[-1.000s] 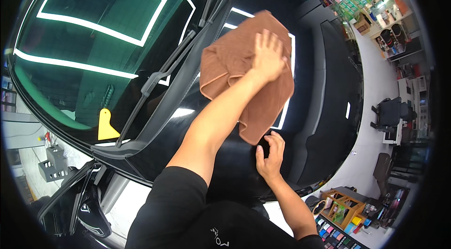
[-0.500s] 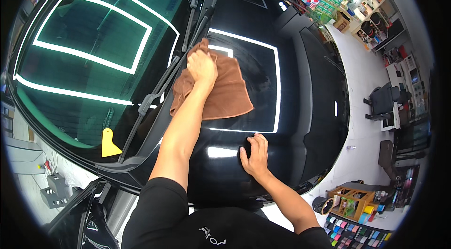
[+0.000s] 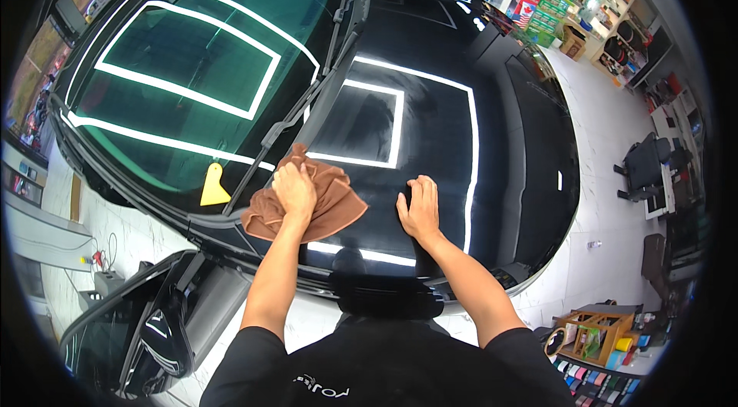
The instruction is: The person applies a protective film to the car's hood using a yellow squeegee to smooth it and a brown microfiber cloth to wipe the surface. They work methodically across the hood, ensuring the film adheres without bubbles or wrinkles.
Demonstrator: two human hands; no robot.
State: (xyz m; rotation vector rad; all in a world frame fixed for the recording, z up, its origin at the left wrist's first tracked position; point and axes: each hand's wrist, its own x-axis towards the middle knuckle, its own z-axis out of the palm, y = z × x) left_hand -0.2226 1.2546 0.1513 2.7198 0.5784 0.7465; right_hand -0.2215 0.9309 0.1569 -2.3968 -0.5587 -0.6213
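My left hand (image 3: 294,190) is closed on a brown microfibre cloth (image 3: 337,203). Bunched under the fingers, the cloth spreads out to the right over the glossy black car hood (image 3: 438,138), close to the windshield's base. My right hand (image 3: 420,209) rests on the hood farther right, its fingers apart and slightly bent, holding nothing. Hazy smears show on the paint beyond the hands, among bright reflections of ceiling lights.
Left of the cloth, a yellow plastic scraper (image 3: 214,186) lies at the bottom of the green-tinted windshield (image 3: 184,92), near the wiper (image 3: 286,126). At lower left stands an open car door (image 3: 131,322). A black chair (image 3: 644,166) and a wooden rack (image 3: 596,334) are off to the right.
My left hand has drawn the cloth back toward me and left, and the cloth is more bunched. My right hand stays on the hood. The view has shifted.
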